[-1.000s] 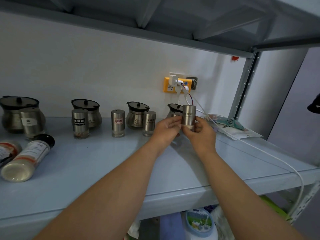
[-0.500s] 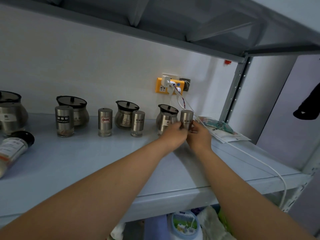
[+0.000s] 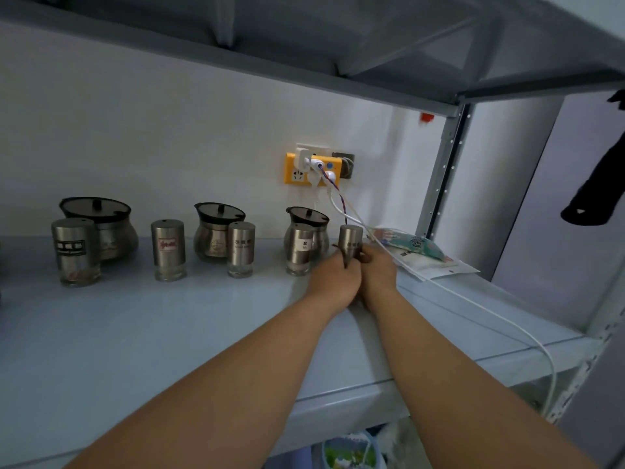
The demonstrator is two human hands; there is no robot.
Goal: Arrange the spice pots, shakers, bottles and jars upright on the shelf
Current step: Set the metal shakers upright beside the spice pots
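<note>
Between left hand (image 3: 333, 280) and right hand (image 3: 378, 274): upright shaker (image 3: 350, 239).

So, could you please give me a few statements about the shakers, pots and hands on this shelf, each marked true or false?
1. Both the left hand and the right hand are on the rightmost shaker. True.
2. That shaker lies on its side. False: it is upright.
3. Three lidded pots, such as the middle pot, stand behind the shakers. True.
4. The yellow socket has nothing plugged in. False: plugs and cables hang from it.
5. The packet lies left of all shakers. False: it lies to their right.
</note>
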